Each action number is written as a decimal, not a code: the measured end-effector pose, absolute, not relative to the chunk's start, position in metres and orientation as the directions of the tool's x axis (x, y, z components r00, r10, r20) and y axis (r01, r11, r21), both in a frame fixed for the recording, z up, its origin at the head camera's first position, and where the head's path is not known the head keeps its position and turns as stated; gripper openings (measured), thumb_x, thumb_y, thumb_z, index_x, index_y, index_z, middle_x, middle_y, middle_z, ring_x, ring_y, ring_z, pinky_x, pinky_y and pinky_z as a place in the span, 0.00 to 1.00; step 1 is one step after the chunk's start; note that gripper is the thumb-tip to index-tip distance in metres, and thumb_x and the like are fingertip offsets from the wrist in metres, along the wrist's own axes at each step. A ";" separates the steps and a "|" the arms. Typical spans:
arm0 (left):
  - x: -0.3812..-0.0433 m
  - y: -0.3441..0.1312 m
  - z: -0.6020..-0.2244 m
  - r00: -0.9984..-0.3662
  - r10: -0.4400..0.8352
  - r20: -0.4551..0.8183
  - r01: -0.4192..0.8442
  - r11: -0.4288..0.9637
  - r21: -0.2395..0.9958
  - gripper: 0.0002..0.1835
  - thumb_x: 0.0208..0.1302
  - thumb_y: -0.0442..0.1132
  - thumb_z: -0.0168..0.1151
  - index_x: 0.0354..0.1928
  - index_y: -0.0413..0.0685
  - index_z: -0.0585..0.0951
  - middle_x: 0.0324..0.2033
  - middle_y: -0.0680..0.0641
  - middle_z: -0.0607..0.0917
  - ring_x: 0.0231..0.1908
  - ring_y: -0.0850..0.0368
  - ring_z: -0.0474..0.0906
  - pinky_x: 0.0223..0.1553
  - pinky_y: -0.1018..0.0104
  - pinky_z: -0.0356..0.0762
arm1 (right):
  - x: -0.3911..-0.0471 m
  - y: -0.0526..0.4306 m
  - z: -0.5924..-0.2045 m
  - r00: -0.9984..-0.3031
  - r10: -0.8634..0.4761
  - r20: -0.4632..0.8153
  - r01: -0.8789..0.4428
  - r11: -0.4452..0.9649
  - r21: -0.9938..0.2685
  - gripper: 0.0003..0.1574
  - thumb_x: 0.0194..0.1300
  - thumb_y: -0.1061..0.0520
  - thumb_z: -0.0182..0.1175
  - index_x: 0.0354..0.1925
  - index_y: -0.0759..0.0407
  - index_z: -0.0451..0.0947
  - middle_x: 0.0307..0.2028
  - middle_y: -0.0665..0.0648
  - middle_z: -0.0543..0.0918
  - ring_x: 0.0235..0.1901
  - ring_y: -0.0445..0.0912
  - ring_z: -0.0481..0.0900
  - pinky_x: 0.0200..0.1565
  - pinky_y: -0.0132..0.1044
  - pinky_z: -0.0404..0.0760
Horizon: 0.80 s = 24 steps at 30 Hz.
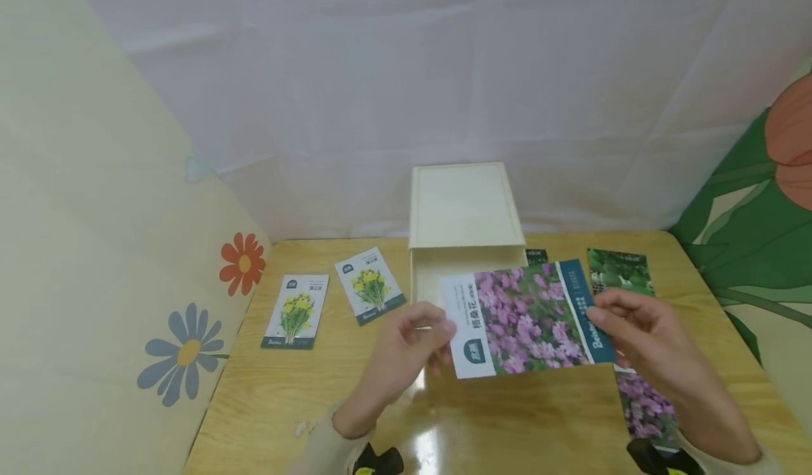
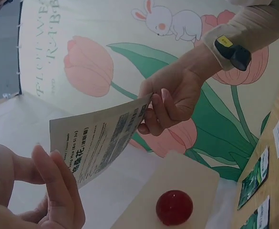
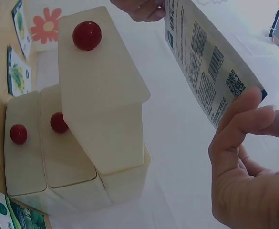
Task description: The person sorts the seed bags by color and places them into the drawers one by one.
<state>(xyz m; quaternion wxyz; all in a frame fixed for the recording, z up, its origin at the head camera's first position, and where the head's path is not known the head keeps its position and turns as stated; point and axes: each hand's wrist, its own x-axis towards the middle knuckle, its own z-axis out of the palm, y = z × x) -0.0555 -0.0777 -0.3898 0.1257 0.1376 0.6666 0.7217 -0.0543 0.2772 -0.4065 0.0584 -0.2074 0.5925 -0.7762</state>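
The box (image 1: 466, 204) stands at the far middle of the table (image 1: 254, 397), before the cloth (image 1: 393, 94), its top drawer (image 1: 434, 270) jutting towards the near side. Left of it lie an inner left packet (image 1: 370, 285) and, slightly nearer, an outer left packet (image 1: 294, 311). Right of it lie an inner right packet (image 1: 536, 256), an outer right packet (image 1: 622, 270), then a near right packet (image 1: 647, 406). The held packet (image 1: 529, 320) is between the left hand (image 1: 406, 348) and right hand (image 1: 653, 341), before the drawer.
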 end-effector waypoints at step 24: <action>-0.086 -0.101 -0.388 -0.943 0.312 0.118 0.136 0.038 0.990 0.09 0.74 0.33 0.63 0.41 0.31 0.85 0.25 0.40 0.85 0.21 0.60 0.80 0.20 0.70 0.82 | -0.077 0.250 -0.410 -0.887 -0.392 0.244 -0.120 -0.314 -0.942 0.28 0.82 0.76 0.38 0.48 0.61 0.85 0.22 0.47 0.80 0.15 0.54 0.59 0.12 0.48 0.52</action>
